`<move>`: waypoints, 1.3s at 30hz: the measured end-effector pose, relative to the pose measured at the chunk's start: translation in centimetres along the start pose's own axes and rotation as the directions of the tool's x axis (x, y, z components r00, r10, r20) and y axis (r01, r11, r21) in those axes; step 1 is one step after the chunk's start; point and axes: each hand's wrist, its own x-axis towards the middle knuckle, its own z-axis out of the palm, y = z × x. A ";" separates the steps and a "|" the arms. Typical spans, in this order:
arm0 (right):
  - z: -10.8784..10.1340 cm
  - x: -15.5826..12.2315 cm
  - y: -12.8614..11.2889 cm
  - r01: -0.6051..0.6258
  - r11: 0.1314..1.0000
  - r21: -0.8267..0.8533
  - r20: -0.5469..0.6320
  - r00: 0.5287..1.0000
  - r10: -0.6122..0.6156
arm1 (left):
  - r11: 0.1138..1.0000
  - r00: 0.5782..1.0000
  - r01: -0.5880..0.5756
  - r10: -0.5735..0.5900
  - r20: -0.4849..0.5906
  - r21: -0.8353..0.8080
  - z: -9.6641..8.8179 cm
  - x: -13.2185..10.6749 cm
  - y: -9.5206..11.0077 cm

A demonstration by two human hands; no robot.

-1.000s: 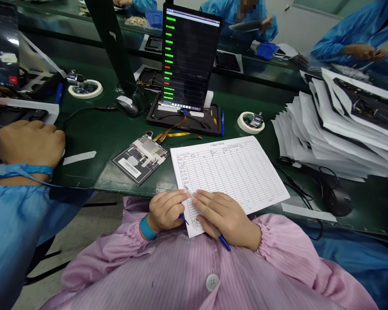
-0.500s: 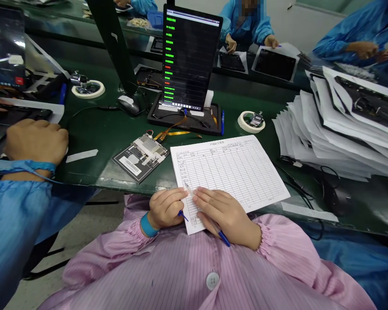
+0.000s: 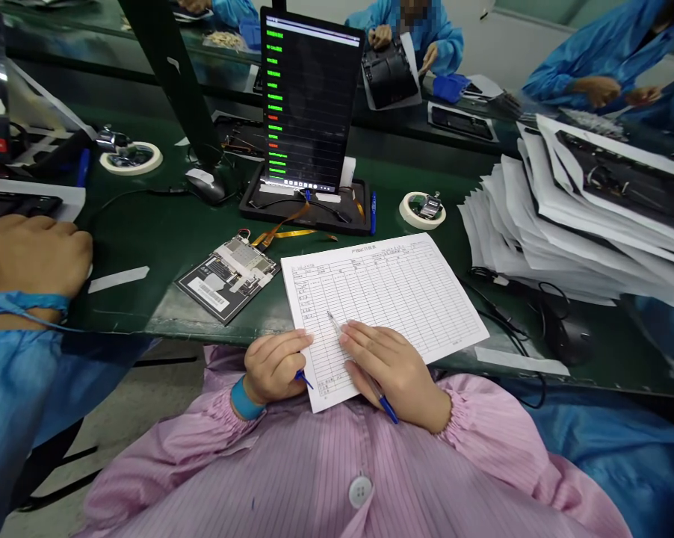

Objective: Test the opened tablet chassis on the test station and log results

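Note:
A printed record sheet point(image 3: 387, 299) lies at the near edge of the green bench point(image 3: 163, 232), overhanging toward me. My right hand point(image 3: 393, 370) is closed on a blue pen point(image 3: 365, 373), its tip resting on the sheet's lower left. My left hand point(image 3: 273, 366) is curled at the sheet's left edge, pinching a small blue thing that looks like a pen cap point(image 3: 303, 379). A circuit board on a black panel point(image 3: 228, 269) lies just left of the sheet.
An upright tablet point(image 3: 308, 101) with green text lines stands on a black tray point(image 3: 308, 209). A stack of paper-wrapped panels point(image 3: 583, 217) fills the right. A mouse point(image 3: 566, 340) and cables lie near it. A co-worker's fist point(image 3: 34, 254) rests at left; other people work behind.
The view has shifted slightly, so everything sits a little further left. My right hand and pen tip have slid slightly up the sheet. People at the far bench have moved their panels.

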 end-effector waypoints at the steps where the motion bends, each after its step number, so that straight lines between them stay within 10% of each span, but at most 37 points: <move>1: -0.1 -0.1 0.1 -0.012 1.000 -0.006 -0.005 1.000 0.012 | 1.000 1.000 -0.004 0.004 0.000 0.003 0.0 0.0 0.0; 39: -2.9 -4.9 3.4 -0.384 0.902 -0.198 -0.167 0.920 0.355 | 0.999 0.999 -0.043 0.043 -0.008 0.000 0.1 -0.2 -0.1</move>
